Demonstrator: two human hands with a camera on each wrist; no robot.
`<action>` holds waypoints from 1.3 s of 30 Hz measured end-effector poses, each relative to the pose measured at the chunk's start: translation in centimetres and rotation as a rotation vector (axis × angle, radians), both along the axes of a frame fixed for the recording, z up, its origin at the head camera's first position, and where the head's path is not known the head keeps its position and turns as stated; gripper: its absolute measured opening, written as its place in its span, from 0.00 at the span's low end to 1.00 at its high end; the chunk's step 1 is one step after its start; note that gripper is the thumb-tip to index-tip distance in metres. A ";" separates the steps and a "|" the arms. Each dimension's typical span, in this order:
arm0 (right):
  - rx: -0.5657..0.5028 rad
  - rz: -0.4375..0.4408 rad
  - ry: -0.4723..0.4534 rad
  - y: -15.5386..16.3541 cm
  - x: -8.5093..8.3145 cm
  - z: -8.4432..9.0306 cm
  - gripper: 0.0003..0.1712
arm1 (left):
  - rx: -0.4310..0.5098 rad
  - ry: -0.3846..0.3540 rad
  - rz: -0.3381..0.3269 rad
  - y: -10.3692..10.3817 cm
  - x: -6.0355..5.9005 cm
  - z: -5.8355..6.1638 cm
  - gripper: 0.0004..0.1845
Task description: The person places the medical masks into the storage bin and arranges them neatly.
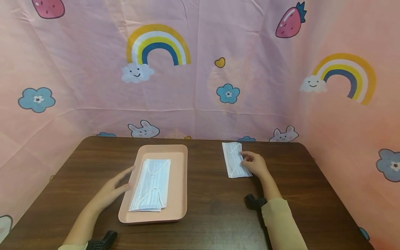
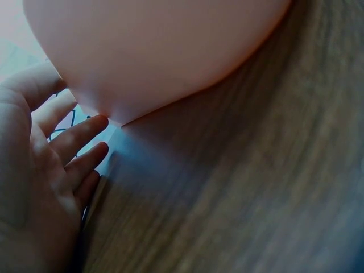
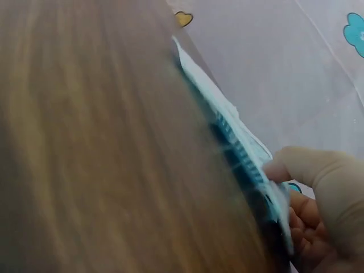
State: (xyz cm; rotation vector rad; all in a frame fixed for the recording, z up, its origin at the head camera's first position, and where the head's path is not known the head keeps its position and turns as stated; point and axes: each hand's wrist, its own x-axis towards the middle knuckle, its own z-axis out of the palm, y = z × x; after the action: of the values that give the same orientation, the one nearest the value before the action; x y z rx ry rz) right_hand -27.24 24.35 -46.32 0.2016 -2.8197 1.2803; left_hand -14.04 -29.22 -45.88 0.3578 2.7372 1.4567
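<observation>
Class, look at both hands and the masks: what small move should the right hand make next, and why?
Probably lift the single light-blue face mask off the dark wooden table. The right hand already pinches its edge, while the left hand rests open beside the pink plastic tray holding a mask stack.

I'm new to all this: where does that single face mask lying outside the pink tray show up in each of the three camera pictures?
Head view: the single mask lies right of centre on the table, under the right hand.
Left wrist view: not in it; only the pink tray and the left hand show.
Right wrist view: the mask's edge runs diagonally at right, pinched by the right hand.
Shared landmark: the dark wooden table.
</observation>
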 end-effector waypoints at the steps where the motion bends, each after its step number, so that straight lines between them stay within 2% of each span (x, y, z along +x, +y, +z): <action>1: -0.008 -0.013 0.004 0.0 0.1 0.0 0.22 | 0.000 -0.001 -0.002 0.0 0.0 0.0 0.34; 5: -0.079 -0.059 0.014 0.1 0.6 0.2 0.23 | 0.000 0.003 -0.007 0.2 -0.1 0.1 0.33; 10: -0.143 -0.072 -0.014 0.1 1.0 0.4 0.21 | -0.005 0.003 -0.007 0.2 -0.2 0.2 0.33; 18: -0.119 -0.080 -0.137 -0.1 1.3 1.5 0.19 | -0.002 -0.001 -0.003 0.1 -0.2 0.1 0.34; 29: -0.121 -0.088 -0.278 -0.4 1.6 2.3 0.28 | 0.002 -0.008 0.003 0.0 -0.1 0.1 0.33; 39: -0.123 -0.011 -0.254 -0.1 1.1 1.4 0.31 | 0.010 -0.019 0.004 0.1 0.1 0.3 0.34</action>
State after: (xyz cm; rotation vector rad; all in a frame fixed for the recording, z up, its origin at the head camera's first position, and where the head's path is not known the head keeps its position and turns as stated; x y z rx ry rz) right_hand -26.09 24.26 -44.91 0.0197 -2.9246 1.5744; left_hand -13.98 -29.14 -45.57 0.3374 2.7178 1.4679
